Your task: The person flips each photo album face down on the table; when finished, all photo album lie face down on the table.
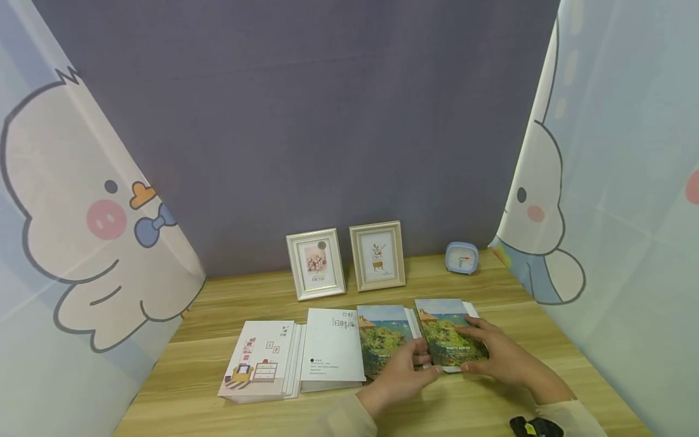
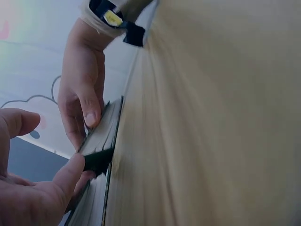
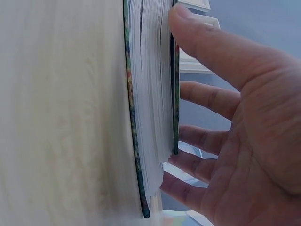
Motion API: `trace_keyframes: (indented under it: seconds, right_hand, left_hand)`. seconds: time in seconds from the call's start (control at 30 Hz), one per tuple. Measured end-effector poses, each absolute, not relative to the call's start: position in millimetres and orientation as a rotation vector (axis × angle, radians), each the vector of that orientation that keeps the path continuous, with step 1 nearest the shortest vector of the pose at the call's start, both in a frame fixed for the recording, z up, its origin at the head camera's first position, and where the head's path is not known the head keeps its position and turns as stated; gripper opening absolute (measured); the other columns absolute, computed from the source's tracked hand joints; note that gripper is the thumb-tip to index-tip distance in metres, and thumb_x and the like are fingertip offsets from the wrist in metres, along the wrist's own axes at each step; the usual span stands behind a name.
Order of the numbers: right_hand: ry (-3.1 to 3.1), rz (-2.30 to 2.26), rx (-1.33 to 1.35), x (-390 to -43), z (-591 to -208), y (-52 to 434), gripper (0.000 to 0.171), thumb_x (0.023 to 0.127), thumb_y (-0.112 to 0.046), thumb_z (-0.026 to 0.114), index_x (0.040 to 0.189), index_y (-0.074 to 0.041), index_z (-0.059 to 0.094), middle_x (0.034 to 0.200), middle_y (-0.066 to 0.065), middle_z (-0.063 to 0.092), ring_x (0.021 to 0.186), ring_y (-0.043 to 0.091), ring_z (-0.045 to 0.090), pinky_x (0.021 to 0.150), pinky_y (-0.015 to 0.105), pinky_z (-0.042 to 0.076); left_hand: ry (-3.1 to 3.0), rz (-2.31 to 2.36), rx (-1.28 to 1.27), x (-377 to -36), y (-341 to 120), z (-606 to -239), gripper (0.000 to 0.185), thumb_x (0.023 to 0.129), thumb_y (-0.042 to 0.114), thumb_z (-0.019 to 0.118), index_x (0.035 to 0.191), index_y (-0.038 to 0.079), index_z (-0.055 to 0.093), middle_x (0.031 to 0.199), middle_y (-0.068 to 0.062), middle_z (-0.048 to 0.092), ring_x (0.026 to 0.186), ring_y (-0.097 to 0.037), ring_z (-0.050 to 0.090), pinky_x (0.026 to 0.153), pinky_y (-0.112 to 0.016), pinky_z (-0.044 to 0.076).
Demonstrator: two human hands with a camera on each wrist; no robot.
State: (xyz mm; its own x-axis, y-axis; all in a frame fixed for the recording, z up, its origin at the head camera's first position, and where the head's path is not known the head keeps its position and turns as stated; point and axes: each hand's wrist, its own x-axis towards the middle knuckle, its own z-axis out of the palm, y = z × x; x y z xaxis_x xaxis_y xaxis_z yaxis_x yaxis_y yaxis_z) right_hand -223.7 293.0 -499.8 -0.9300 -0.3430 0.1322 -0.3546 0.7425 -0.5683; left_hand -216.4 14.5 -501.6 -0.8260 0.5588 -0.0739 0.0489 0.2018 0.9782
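Observation:
Two photo albums with a painted seaside cover lie flat side by side: the right-hand album (image 1: 445,334) and the left-hand album (image 1: 382,334). My left hand (image 1: 401,375) is between them, its fingertips at the dark spine of the right-hand album. With fingers extended, my right hand (image 1: 502,355) rests on that album's cover and right edge; the thumb lies at the front edge in the right wrist view. Farther left are a white album with grey lettering (image 1: 332,337) and a white album with a furniture drawing (image 1: 256,358).
Behind the albums stand a picture frame with a pink print (image 1: 317,264), a picture frame with a plant print (image 1: 378,255) and a small blue clock (image 1: 462,257). A grey curtain (image 1: 327,121) hangs along the back of the wooden table (image 1: 218,303).

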Motion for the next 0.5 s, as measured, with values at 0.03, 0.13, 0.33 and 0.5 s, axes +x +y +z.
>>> trace_keyframes:
  seconds: [0.03,0.13,0.33,0.5]
  right_hand:
    - [-2.913,0.960,0.579,-223.5,-499.7,292.9,0.082,0.080,-0.048,0.090,0.145,-0.008,0.062,0.160,0.030,0.036,0.142,0.060,0.033,0.101,0.075,0.043]
    - [-2.904,0.955,0.577,-222.3,-499.1,292.1,0.082,0.080,-0.049,0.090,0.144,-0.007,0.062,0.159,0.031,0.038,0.141,0.061,0.034,0.101,0.075,0.043]
    - [-2.893,0.951,0.592,-221.6,-499.2,291.1,0.077,0.086,-0.055,0.082,0.144,-0.008,0.063,0.159,0.030,0.039,0.141,0.060,0.036,0.101,0.075,0.043]
    - [-2.874,0.990,0.583,-222.0,-499.6,290.0,0.070,0.092,-0.055,0.076,0.143,-0.009,0.063,0.158,0.030,0.040,0.140,0.060,0.037,0.100,0.076,0.043]
  left_hand:
    - [2.067,1.649,0.564,-215.5,15.2,-501.5,0.068,0.103,0.029,0.069,0.158,0.003,0.039,0.153,-0.010,0.050,0.133,-0.025,0.058,0.100,-0.041,0.057]
    - [2.045,1.649,0.557,-212.7,16.4,-500.3,0.069,0.103,0.028,0.070,0.159,0.003,0.038,0.156,-0.012,0.047,0.134,-0.025,0.058,0.102,-0.043,0.056]
    - [1.997,1.735,0.534,-211.8,17.4,-500.4,0.065,0.103,0.024,0.069,0.157,0.001,0.040,0.155,-0.013,0.048,0.134,-0.028,0.057,0.102,-0.042,0.056]
    - [1.959,1.790,0.497,-212.0,17.6,-502.5,0.063,0.102,0.023,0.069,0.156,0.002,0.043,0.151,-0.012,0.053,0.132,-0.026,0.059,0.100,-0.041,0.057]
